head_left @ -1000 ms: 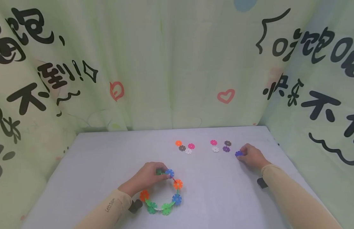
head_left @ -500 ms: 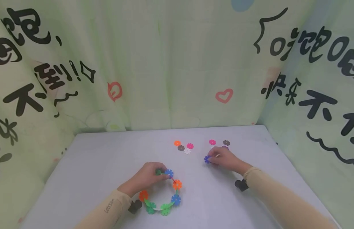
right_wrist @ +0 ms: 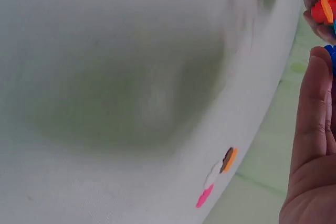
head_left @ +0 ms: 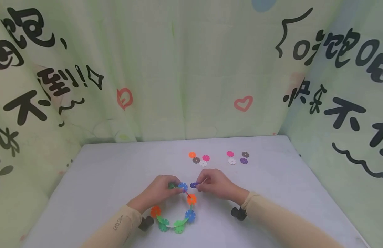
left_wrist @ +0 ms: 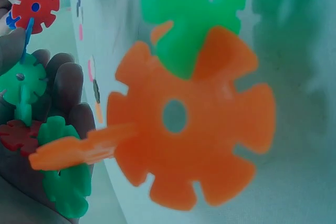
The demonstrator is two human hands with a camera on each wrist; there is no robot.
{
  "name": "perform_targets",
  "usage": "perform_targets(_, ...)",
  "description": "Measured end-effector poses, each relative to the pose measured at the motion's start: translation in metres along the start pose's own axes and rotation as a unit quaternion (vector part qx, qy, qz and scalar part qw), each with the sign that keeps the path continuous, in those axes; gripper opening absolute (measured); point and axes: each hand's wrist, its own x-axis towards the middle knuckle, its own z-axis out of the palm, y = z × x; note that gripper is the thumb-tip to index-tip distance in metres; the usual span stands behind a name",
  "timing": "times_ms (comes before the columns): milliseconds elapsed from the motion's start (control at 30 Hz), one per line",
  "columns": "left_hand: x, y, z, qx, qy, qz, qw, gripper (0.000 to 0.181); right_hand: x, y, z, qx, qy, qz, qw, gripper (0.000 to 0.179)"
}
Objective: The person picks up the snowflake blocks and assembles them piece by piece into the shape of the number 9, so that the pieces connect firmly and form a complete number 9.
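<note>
A loop of interlocking flower discs in orange (head_left: 192, 199), blue (head_left: 190, 216) and green (head_left: 179, 226) stands on the white table. My left hand (head_left: 160, 189) grips the loop's upper side, next to a blue disc (head_left: 183, 187). Its fingers wrap green discs in the left wrist view, where an orange disc (left_wrist: 220, 119) looms close to the camera. My right hand (head_left: 219, 186) pinches a single dark blue flower disc (head_left: 193, 185) just right of the loop. In the right wrist view only part of that blue disc (right_wrist: 331, 51) shows past the fingers.
Toward the back of the table (head_left: 132, 162) lie two loose clusters of discs. One has an orange disc (head_left: 192, 155) with grey, pink and white ones; the other has a pink disc (head_left: 230, 153) with white, grey and purple ones. A printed curtain (head_left: 210, 69) hangs behind.
My right hand has carried the dark blue disc leftward from the table's right side, past the loose discs, up close to the loop. My left hand keeps its grip in place.
</note>
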Motion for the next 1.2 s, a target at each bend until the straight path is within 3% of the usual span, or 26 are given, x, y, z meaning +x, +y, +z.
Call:
perform_targets(533,0.001,-0.001,0.003,-0.005,0.011,0.007,0.9999,0.012,-0.002,-0.012,0.017,-0.053,0.035,-0.048,0.9968,0.014)
perform_targets(900,-0.001,0.001,0.003,-0.011,0.005,0.012,0.9999,0.014,-0.006,-0.008,0.012,-0.017,0.041,-0.049,0.9978,0.009)
perform_targets(1200,0.000,0.003,0.006,-0.028,0.019,0.015,0.9993,0.011,-0.004,-0.009,0.016,-0.014,0.061,-0.050,0.9968,0.011)
